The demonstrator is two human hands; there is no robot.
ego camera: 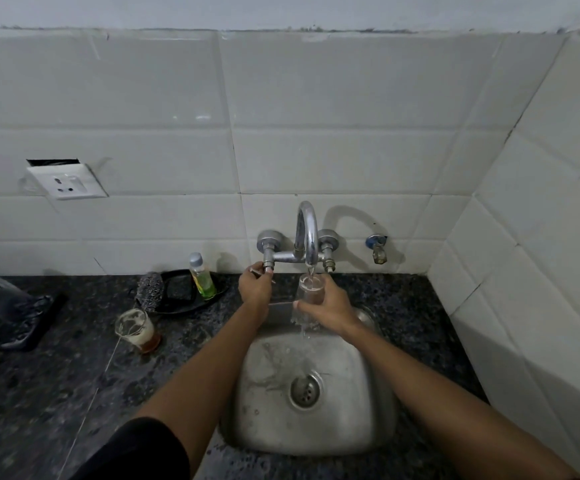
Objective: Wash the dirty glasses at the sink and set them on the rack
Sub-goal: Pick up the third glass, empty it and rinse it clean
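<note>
— Water runs from the faucet (306, 233) into the glass (309, 299) at frame centre; our right hand (330, 306) wraps it above the sink (316, 434), our left hand (255, 284) pinches the tap handle (267, 266).

— Wet glass could slip. Second dirty glass (137, 330), lower left, sits near our elbow.

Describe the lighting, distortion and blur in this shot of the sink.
Head view: dim, flat indoor light; the faucet casts a curved shadow on the tiles to its right. Wide-angle distortion bows the tile lines and the wall edge. The glass in the right hand is blurred by running water; the left hand on the tap handle is fairly sharp.
</note>
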